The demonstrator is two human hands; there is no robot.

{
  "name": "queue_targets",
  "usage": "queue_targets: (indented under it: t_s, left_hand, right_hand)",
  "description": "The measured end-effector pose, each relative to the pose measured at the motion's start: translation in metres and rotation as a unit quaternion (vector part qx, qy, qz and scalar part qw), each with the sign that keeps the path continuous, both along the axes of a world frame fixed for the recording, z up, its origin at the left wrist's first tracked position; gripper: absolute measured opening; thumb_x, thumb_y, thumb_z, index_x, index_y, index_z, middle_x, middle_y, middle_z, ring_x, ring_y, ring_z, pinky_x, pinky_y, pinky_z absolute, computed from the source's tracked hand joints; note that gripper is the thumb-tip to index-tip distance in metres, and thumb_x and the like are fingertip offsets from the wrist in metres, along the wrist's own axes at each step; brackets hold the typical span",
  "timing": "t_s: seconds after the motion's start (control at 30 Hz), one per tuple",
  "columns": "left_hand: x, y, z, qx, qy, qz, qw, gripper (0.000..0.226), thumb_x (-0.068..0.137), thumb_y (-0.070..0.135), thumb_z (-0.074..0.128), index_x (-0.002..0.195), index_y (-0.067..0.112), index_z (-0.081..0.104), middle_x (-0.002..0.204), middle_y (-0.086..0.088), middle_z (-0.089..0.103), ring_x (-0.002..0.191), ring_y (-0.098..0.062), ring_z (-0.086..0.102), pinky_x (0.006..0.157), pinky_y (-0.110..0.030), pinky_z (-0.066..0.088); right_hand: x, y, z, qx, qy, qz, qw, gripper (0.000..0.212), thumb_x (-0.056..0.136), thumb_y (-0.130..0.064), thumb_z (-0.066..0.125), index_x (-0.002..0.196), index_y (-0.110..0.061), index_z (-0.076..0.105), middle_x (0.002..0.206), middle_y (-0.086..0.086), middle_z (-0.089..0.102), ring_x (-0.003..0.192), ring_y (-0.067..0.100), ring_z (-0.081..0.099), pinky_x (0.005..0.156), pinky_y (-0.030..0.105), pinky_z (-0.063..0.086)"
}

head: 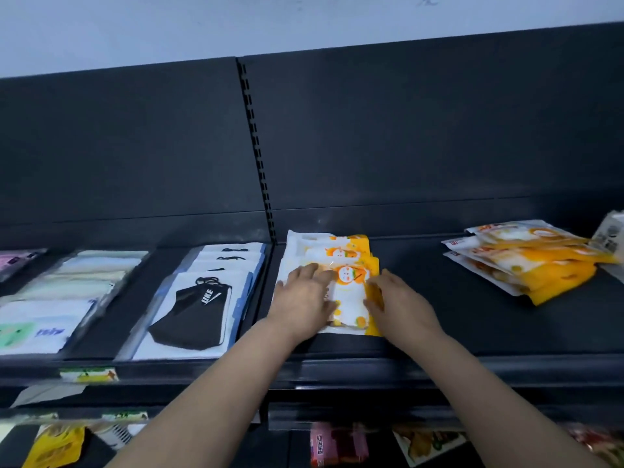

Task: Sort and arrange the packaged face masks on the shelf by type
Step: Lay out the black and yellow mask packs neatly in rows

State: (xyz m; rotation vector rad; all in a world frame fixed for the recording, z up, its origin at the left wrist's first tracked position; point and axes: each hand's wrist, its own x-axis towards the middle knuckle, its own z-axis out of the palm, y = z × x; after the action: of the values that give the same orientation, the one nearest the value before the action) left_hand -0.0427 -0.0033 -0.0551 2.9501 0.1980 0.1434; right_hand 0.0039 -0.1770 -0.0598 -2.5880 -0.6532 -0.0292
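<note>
Left hand (304, 300) lies flat, fingers spread, on the orange-and-white mask packs (351, 282). Right hand (401, 307) presses straight fingers against their right edge. Dark shelf (479, 329) beneath.

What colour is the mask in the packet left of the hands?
The mask is black with white lettering, head view.
</note>
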Motion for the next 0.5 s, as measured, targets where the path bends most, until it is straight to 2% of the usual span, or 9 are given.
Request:
queue_targets:
  t_s: [0.17, 0.27, 0.43, 0.5]
  left_hand:
    - [0.033, -0.033, -0.002, -0.064, -0.044, -0.090, 0.993, 0.041, 0.092, 0.028, 0.055, 0.134, 0.026, 0.051, 0.139, 0.002, 0.048, 0.128, -0.023, 0.044, 0.102, -0.040, 0.041]
    - [0.055, -0.068, -0.003, -0.062, -0.048, -0.142, 0.987, 0.042, 0.092, 0.026, 0.056, 0.133, 0.022, 0.053, 0.136, 0.001, 0.053, 0.127, -0.021, 0.046, 0.103, -0.034, 0.040]
    - [0.103, -0.130, 0.002, -0.063, -0.041, -0.193, 0.978, 0.040, 0.094, 0.029, 0.053, 0.133, 0.020, 0.052, 0.138, -0.002, 0.053, 0.127, -0.024, 0.047, 0.106, -0.041, 0.038]
    - [0.123, -0.155, 0.003, -0.075, -0.045, -0.200, 0.976, 0.036, 0.094, 0.029, 0.052, 0.129, 0.020, 0.055, 0.134, -0.003, 0.055, 0.124, -0.025, 0.050, 0.103, -0.042, 0.041]
  right_hand:
    - [0.008, -0.042, 0.002, -0.020, -0.077, -0.059, 0.995, 0.028, 0.093, -0.025, 0.051, 0.121, -0.026, 0.056, 0.130, -0.005, 0.055, 0.112, 0.016, 0.056, 0.081, 0.031, 0.049]
    - [0.018, -0.081, 0.002, -0.033, -0.108, -0.109, 0.988, 0.026, 0.091, -0.023, 0.054, 0.116, -0.026, 0.060, 0.118, -0.003, 0.060, 0.104, 0.019, 0.059, 0.074, 0.031, 0.048]
    - [0.043, -0.148, 0.007, -0.035, -0.142, -0.158, 0.977, 0.023, 0.085, -0.015, 0.059, 0.106, -0.022, 0.066, 0.104, 0.002, 0.064, 0.094, 0.026, 0.063, 0.066, 0.034, 0.048]
    - [0.055, -0.174, 0.007, -0.036, -0.147, -0.164, 0.975, 0.023, 0.085, -0.014, 0.059, 0.105, -0.022, 0.067, 0.104, 0.002, 0.065, 0.096, 0.027, 0.063, 0.065, 0.034, 0.048]
